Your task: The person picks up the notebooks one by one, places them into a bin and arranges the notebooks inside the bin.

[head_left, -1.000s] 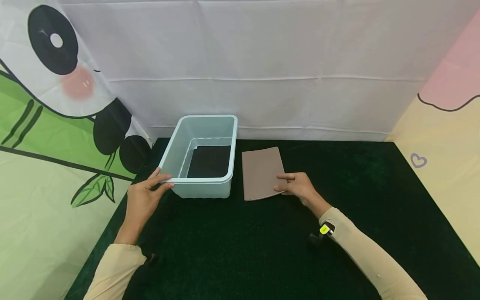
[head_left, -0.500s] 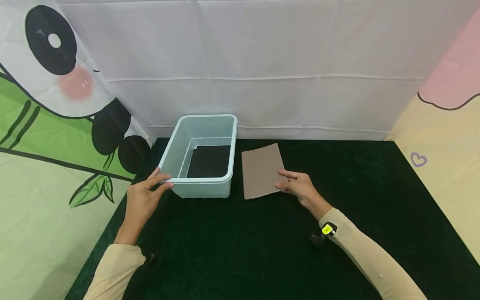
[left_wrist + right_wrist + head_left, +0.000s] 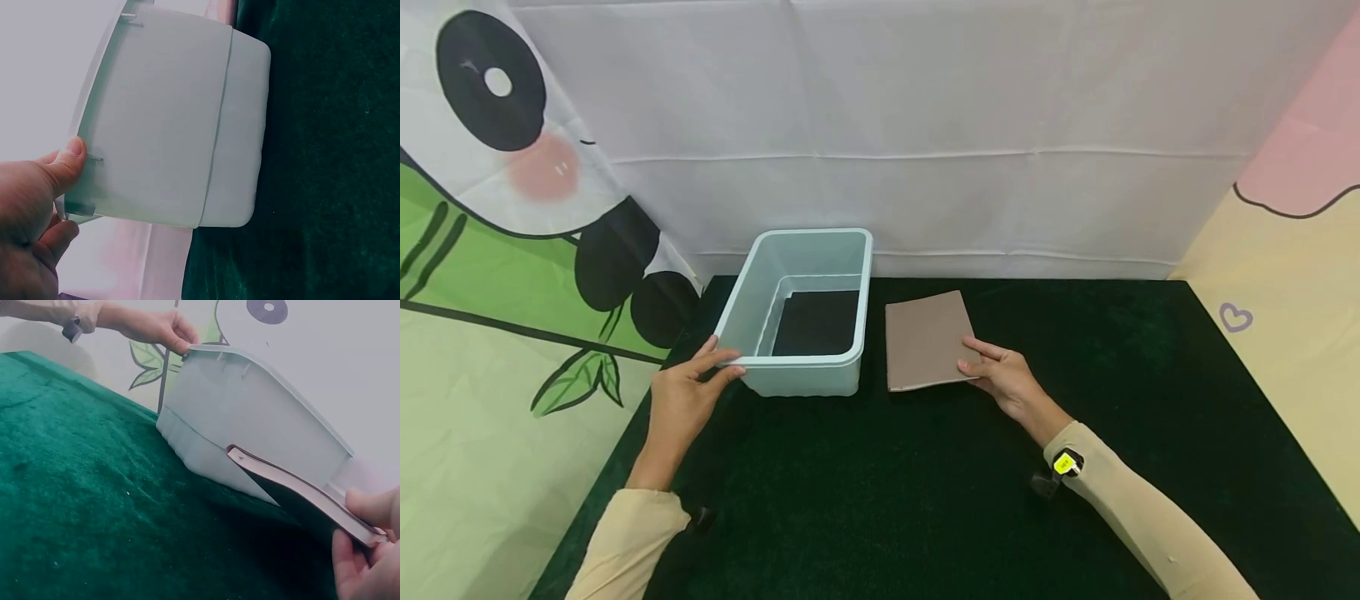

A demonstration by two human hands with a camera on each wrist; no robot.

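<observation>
My left hand grips the near left corner of a pale blue plastic bin, thumb outside the rim. Inside the bin, a flat black item lies on the bottom; its kind I cannot tell. To the right of the bin, my right hand pinches a brown-covered notebook by its near right edge. The right wrist view shows the notebook tilted and raised off the cloth, its page edges visible between the covers. In the left wrist view the thumb presses the bin's outer wall.
A dark green velvety cloth covers the table. Behind it hangs a white sheet. A cartoon-printed backdrop stands at the left, and a yellow and pink one at the right.
My right hand has shifted slightly right with the notebook, whose near edge has risen and tilted. The left hand stays on the bin's corner.
</observation>
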